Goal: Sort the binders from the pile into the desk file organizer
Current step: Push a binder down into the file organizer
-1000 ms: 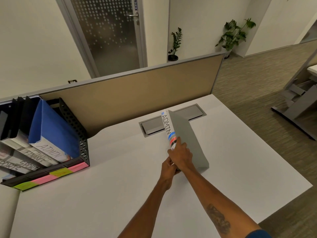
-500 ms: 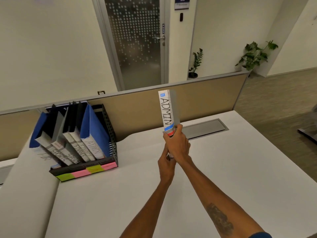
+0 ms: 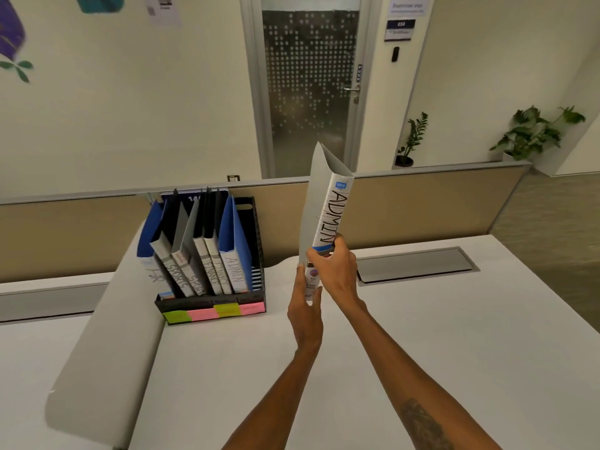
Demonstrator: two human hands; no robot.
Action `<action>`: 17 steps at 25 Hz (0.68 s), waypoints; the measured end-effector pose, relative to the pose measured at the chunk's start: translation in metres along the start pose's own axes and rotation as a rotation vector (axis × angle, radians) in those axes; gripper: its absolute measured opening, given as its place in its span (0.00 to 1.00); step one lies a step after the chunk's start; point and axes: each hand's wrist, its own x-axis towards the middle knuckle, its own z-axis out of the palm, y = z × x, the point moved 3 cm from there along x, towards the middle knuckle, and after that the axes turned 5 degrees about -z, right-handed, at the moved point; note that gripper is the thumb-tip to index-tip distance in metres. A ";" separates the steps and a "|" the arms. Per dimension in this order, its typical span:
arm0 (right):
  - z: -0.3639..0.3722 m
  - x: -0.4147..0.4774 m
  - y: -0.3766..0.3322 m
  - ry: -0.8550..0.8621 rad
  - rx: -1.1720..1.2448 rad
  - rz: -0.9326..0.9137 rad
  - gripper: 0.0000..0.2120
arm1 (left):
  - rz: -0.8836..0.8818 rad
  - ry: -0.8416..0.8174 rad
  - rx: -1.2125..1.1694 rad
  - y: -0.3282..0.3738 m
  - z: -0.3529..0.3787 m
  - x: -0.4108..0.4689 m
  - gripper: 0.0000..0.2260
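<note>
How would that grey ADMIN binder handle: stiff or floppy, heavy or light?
Probably stiff: the grey ADMIN binder stands straight above the right hand without sagging. Likely light: that and the left hand hold only its lower end. Its cover gapes on top; may flap.

My left hand point(image 3: 305, 311) and right hand point(image 3: 336, 271) have lifted the ADMIN binder point(image 3: 331, 219) off the worktop point(image 3: 454, 336). It now stands upright, closer to the file organizer point(image 3: 258, 235), its grey cover seemingly turned toward it.
</note>
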 end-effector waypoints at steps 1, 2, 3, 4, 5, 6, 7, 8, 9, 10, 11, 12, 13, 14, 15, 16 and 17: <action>0.006 -0.002 -0.006 -0.002 0.019 -0.020 0.25 | 0.032 0.066 0.042 -0.001 -0.008 0.004 0.26; 0.013 -0.005 -0.013 -0.008 0.040 -0.041 0.25 | 0.066 0.121 0.120 -0.002 -0.017 0.009 0.28; 0.018 -0.007 -0.019 -0.014 0.063 -0.060 0.26 | 0.107 0.160 0.189 -0.002 -0.024 0.013 0.30; 0.024 -0.009 -0.026 -0.020 0.090 -0.073 0.27 | 0.125 0.193 0.239 0.001 -0.032 0.017 0.30; 0.029 -0.010 -0.032 -0.026 0.122 -0.084 0.28 | 0.146 0.225 0.261 0.000 -0.040 0.023 0.31; 0.033 -0.010 -0.038 -0.036 0.150 -0.096 0.29 | 0.148 0.251 0.274 0.001 -0.048 0.027 0.31; 0.039 -0.010 -0.044 -0.053 0.172 -0.106 0.30 | 0.156 0.266 0.271 0.000 -0.055 0.032 0.31; 0.044 -0.009 -0.049 -0.077 0.184 -0.112 0.31 | 0.141 0.278 0.280 0.002 -0.062 0.034 0.31; 0.050 -0.008 -0.052 -0.102 0.190 -0.111 0.31 | 0.147 0.284 0.275 0.000 -0.067 0.037 0.31; 0.057 -0.006 -0.054 -0.126 0.185 -0.106 0.30 | 0.126 0.290 0.279 -0.002 -0.071 0.040 0.31; 0.063 -0.005 -0.056 -0.148 0.168 -0.102 0.29 | 0.124 0.302 0.273 -0.006 -0.074 0.043 0.31; 0.070 -0.004 -0.056 -0.167 0.138 -0.099 0.29 | 0.094 0.317 0.283 -0.009 -0.079 0.045 0.32; 0.077 -0.004 -0.057 -0.182 0.100 -0.097 0.29 | 0.087 0.321 0.273 -0.014 -0.082 0.048 0.32; 0.082 -0.004 -0.056 -0.194 0.061 -0.094 0.29 | 0.066 0.318 0.274 -0.018 -0.086 0.049 0.32; 0.087 -0.002 -0.055 -0.205 0.034 -0.089 0.29 | 0.070 0.310 0.260 -0.024 -0.087 0.053 0.32; 0.092 0.000 -0.054 -0.217 0.022 -0.082 0.29 | 0.046 0.299 0.267 -0.025 -0.089 0.055 0.32; 0.097 0.003 -0.052 -0.228 0.018 -0.073 0.29 | 0.044 0.276 0.251 -0.033 -0.089 0.062 0.31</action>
